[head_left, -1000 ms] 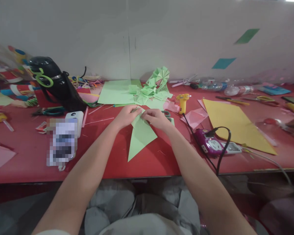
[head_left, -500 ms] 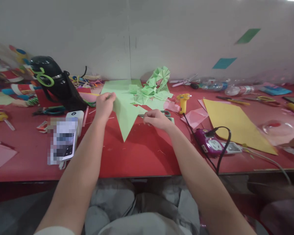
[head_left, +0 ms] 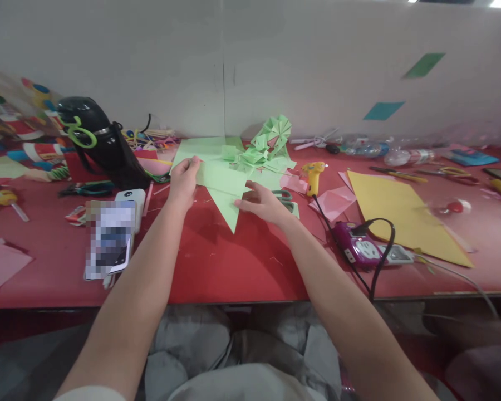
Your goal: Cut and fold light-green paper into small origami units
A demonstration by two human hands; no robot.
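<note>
A light green sheet of paper, its lower end coming to a point, is held up over the red tabletop. My left hand pinches it at the upper left corner. At the paper's right edge is my right hand, thumb and fingers apart; the thumb tip is at the edge, and I cannot tell whether it presses on it. Behind the sheet lie more green paper and a cluster of folded green paper pieces. The scissors' handles show just beyond my right hand, the rest hidden.
A yellow glue gun stands right of the scissors. Further right are a purple power strip with cables and a yellow sheet. To the left are a black bottle, a phone and pliers.
The green paper has turned, and its point has shifted right and slightly up. My right hand's fingers have spread beside its edge. My left hand still pinches the corner.
</note>
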